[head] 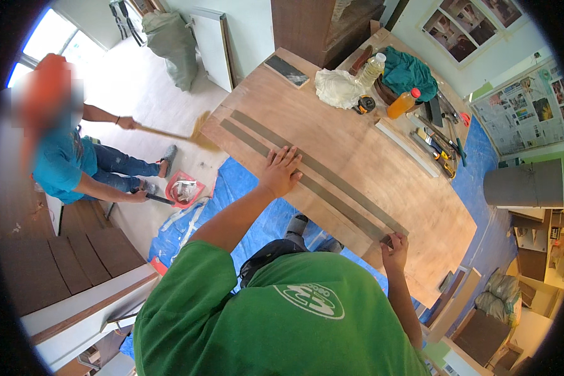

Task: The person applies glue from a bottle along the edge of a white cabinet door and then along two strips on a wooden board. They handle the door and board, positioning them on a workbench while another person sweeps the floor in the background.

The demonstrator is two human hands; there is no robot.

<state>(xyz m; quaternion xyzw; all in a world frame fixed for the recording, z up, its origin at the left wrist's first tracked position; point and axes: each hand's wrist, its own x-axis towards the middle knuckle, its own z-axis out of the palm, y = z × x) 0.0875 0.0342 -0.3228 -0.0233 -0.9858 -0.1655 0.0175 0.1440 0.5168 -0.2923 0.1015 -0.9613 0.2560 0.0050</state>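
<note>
Two long, narrow grey-brown strips lie nearly parallel on a plywood worktop (432,207). My left hand (280,171) rests palm down, fingers slightly spread, across the near strip (329,199), its fingertips reaching the far strip (352,188). At the near strip's right end, my right hand (395,251) pinches the tip between thumb and fingers. That end looks slightly raised, with a dark underside showing. The far strip's right end lies just beyond my right fingertips. Whether the strips are wood or edging material is unclear.
Hand tools (434,143), a tape measure (365,104), an orange drink bottle (403,103) and a white bar (406,148) lie toward the back right. A dark sample board (286,71) sits far left. Nearby a person (70,160) holds a broom (169,135) and red dustpan (192,190).
</note>
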